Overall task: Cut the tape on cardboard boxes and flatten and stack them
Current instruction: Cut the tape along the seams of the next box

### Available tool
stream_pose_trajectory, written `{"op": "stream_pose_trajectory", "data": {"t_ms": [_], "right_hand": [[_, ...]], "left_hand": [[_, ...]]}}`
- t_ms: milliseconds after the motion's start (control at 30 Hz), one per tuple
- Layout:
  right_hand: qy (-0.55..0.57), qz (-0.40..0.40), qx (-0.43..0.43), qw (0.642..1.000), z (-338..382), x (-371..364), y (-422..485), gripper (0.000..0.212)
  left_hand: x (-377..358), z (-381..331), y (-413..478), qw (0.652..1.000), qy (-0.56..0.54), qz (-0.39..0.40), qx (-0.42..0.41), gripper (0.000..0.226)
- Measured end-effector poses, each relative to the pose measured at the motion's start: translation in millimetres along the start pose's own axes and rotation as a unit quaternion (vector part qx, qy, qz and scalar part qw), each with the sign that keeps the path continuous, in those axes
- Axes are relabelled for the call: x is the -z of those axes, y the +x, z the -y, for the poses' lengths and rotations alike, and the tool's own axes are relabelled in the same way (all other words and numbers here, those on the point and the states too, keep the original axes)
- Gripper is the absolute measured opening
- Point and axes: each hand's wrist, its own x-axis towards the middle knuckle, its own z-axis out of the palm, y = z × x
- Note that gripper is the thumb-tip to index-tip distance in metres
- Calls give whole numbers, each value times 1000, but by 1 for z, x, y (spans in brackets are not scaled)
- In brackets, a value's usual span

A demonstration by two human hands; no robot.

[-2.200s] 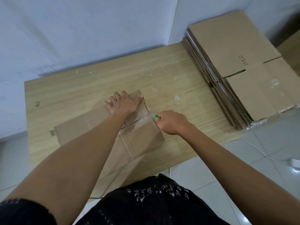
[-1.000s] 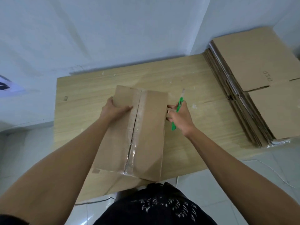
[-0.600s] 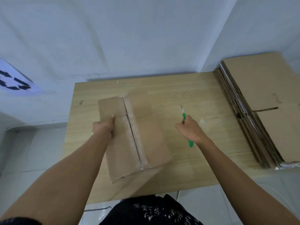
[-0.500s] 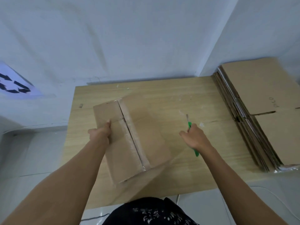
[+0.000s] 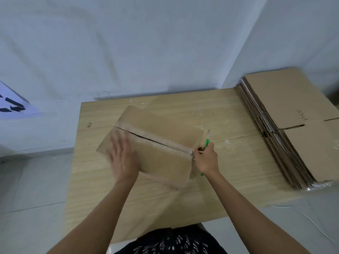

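A brown cardboard box (image 5: 165,143) stands on the wooden table (image 5: 229,171), its taped top seam running from upper left to lower right. My left hand (image 5: 122,158), blurred, lies flat with straight fingers on the box's near-left top. My right hand (image 5: 206,158) grips a green box cutter (image 5: 207,143) at the right end of the seam, the blade pointing up past the box's right edge. A thick stack of flattened boxes (image 5: 286,125) sits at the table's right end.
A white wall rises right behind the table, with a corner above the stack. A white sheet with black arrows (image 5: 12,107) hangs at the left. A thin white cable (image 5: 302,213) lies on the tiled floor at the lower right.
The box has turned so that its seam now runs sideways. My left hand left the box's edge and now lies flat on top. My right hand brought the cutter to the seam's right end.
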Motion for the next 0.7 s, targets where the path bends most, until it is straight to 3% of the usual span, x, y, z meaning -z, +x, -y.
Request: {"op": "stream_pose_trajectory", "data": {"t_ms": [33, 67, 133, 267, 433, 600, 700], "right_hand": [[-8, 7, 11, 1000, 3, -1, 6, 27], [-18, 17, 22, 999, 6, -2, 13, 25], [-38, 41, 47, 997, 18, 0, 27, 23], [-44, 82, 74, 993, 30, 3, 50, 19], [75, 123, 6, 990, 15, 17, 59, 28], [-10, 172, 48, 984, -17, 45, 51, 34], [-51, 226, 82, 969, -27, 56, 49, 37]], "left_hand": [[-3, 8, -7, 990, 61, 41, -120, 76], [-7, 15, -16, 977, 86, 85, -178, 73], [-8, 19, -36, 975, 86, 115, -168, 64], [0, -1, -55, 977, 103, 66, -172, 46], [-8, -52, -28, 992, 32, 61, -105, 20], [-31, -128, 34, 992, -46, 104, -50, 48], [-45, -161, 72, 987, -13, 157, -24, 68]]}}
